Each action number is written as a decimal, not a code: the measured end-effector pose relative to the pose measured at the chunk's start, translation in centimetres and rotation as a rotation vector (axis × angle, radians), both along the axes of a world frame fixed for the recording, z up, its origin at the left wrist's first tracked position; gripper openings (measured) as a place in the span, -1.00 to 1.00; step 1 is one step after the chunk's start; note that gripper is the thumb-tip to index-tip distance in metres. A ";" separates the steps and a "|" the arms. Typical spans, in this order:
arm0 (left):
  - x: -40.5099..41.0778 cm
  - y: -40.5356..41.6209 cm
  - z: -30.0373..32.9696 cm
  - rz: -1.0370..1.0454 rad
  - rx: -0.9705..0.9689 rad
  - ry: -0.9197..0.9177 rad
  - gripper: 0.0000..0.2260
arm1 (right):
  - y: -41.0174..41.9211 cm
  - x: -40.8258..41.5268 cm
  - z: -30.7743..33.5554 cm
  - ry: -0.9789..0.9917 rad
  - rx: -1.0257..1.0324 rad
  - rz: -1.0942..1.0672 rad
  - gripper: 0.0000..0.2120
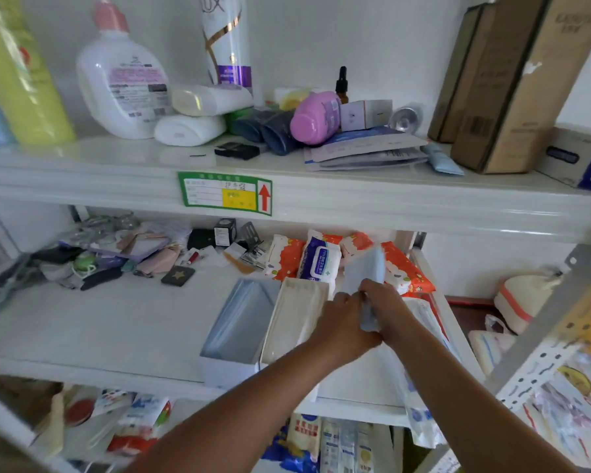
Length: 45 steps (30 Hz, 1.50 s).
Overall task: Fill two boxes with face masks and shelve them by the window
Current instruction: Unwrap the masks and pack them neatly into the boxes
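- On the middle shelf (pixel 99 329), toward the left of the working area, a blue box (pixel 234 331) is sitting open-topped with a stack of pale blue face masks showing inside; it is looking roughly full, so I am judging the first box close to done.
- Just beside it on the right, a cream box (pixel 296 319) is lying with its opening up; its inside is looking bare where it shows, though the forearms are covering its near end, so filling it seems to be the step in hand.
- The left hand (pixel 343 324) is hovering over the cream box, its fingers curled in a narrow grip and pinching the lower edge of a bundle of masks (pixel 364 271).
- The right hand (pixel 388 308) is meeting it from the other side, fingers closing tight round the same bundle, which is standing upright between the two hands above the cream box.
- Behind the bundle, packs of wet wipes (pixel 319 259) are leaning against the back of the shelf.
- Still left, as I am reading it: lowering this bundle into the cream box, then shelving both boxes by the window; no window is showing clearly here.
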<state>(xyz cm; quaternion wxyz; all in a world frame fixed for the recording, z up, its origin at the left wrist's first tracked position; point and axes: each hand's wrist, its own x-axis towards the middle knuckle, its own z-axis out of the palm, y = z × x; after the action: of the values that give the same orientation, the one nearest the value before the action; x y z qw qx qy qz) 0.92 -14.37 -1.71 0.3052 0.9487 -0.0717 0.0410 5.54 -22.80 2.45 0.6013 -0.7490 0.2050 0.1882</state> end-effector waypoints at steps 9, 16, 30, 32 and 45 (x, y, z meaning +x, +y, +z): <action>-2.5 10.9 5.7 -0.053 -0.671 0.205 -0.30 | 8.3 -1.9 2.5 -0.364 0.146 -0.011 -0.60; -4.0 16.9 4.3 0.177 -0.939 0.320 -0.69 | 15.8 -5.4 1.7 -0.388 0.030 0.069 -0.62; -2.9 19.0 1.2 0.458 -1.007 0.640 -0.83 | 19.6 -6.4 -0.5 -0.255 -0.226 0.129 -0.50; -2.8 18.8 1.2 0.480 -0.998 0.631 -0.83 | 19.7 -6.2 -0.3 -0.234 -0.226 0.133 -0.49; -3.2 18.6 0.2 0.203 -0.666 0.431 -0.52 | 19.1 -5.1 -0.6 -0.160 -0.199 0.061 -0.58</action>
<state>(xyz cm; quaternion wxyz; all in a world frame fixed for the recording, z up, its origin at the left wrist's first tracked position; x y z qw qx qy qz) -2.33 4.24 -1.49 0.5982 0.7871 0.1052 -0.1077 0.45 -3.68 1.88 0.5326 -0.8233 0.1512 0.1249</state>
